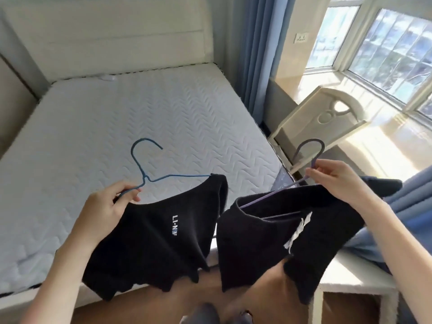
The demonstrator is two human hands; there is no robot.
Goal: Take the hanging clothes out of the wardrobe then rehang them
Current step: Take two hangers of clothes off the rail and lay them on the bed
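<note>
My left hand (106,206) grips the left arm of a blue wire hanger (145,164) together with the edge of a black garment with white lettering (152,235) that hangs on it. My right hand (339,178) pinches the neck of a purple hanger (311,148), which carries a second black garment with a white drawstring (268,237). Both garments hang in the air over the foot of the bed, side by side. No wardrobe is in view.
A bare white quilted mattress (117,127) with a cream headboard (105,36) fills the left. A cream chair (322,118) stands right of the bed under a bright window (392,54). Blue curtains (259,47) hang behind. A white bench (350,284) with blue cloth (411,220) is at right.
</note>
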